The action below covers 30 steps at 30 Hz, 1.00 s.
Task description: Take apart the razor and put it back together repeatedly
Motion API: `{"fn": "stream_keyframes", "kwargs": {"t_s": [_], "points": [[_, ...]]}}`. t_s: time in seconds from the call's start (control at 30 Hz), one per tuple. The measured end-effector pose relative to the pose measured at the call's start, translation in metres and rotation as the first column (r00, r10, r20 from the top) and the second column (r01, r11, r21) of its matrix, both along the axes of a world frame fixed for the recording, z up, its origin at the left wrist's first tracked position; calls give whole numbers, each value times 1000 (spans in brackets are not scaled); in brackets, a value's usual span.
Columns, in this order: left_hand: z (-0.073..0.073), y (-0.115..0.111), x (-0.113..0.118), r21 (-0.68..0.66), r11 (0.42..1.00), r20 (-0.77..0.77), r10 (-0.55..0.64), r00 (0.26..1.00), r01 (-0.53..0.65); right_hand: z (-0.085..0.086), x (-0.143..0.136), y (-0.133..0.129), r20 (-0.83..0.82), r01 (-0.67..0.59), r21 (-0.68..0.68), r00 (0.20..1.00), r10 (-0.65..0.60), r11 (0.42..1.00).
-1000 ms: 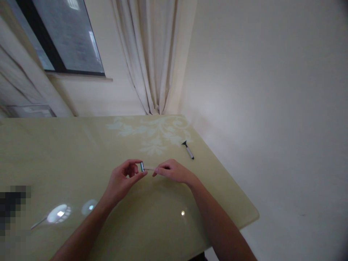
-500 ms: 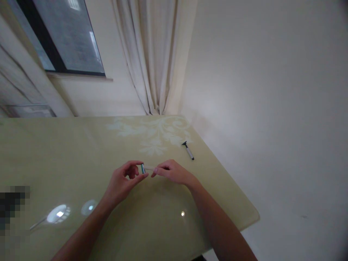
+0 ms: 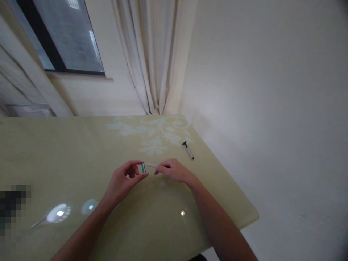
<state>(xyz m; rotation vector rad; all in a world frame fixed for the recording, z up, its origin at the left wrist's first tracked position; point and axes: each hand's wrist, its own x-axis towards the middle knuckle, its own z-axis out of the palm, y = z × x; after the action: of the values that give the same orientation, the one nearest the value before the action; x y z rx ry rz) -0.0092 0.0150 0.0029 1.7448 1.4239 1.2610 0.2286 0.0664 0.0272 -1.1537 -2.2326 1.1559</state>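
Between the thumb and fingertips of my left hand (image 3: 126, 179) is a small razor cartridge (image 3: 143, 168), dark and white with a green strip, held upright by its two ends. My right hand (image 3: 174, 169) pinches a thin pale stick (image 3: 150, 165) that points left. The stick's tip is close to the cartridge's right side; a slight gap seems to show between them. Beyond my right hand, a razor handle (image 3: 189, 152) with a black T-shaped top and a grey grip lies on the table.
Both hands are above a glossy yellow-green table (image 3: 122, 232) with a pale leaf pattern. Bright light reflections show on its surface. A blurred-out dark patch (image 3: 12, 206) is at the left edge. A white wall (image 3: 258, 108) runs along the table's right side; curtains (image 3: 152, 54) hang behind.
My right hand has shifted slightly right, drawing the stick's tip away from the cartridge. My left hand keeps its hold on the cartridge in nearly the same place.
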Motion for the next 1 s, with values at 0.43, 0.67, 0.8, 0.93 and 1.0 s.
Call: {"fn": "stream_keyframes", "kwargs": {"t_s": [0.43, 0.67, 0.8, 0.93, 1.0], "points": [[4, -1, 4, -2, 1000, 20, -15, 1000, 15, 0, -1, 0, -71, -26, -7, 997, 25, 1000], [1, -1, 2, -20, 1000, 12, -9, 1000, 9, 2, -1, 0, 5, 42, 61, 999, -43, 997], [2, -2, 2, -17, 1000, 18, -24, 1000, 24, 0, -3, -2, -57, -4, 62, 998, 8, 998], [6, -3, 3, -24, 1000, 25, -20, 999, 21, 0, -3, -1, -4, 36, 90, 999, -36, 995], [7, -3, 5, -26, 999, 28, -24, 999, 25, 0, -2, -1, -10, 56, 100, 998, -55, 993]]}}
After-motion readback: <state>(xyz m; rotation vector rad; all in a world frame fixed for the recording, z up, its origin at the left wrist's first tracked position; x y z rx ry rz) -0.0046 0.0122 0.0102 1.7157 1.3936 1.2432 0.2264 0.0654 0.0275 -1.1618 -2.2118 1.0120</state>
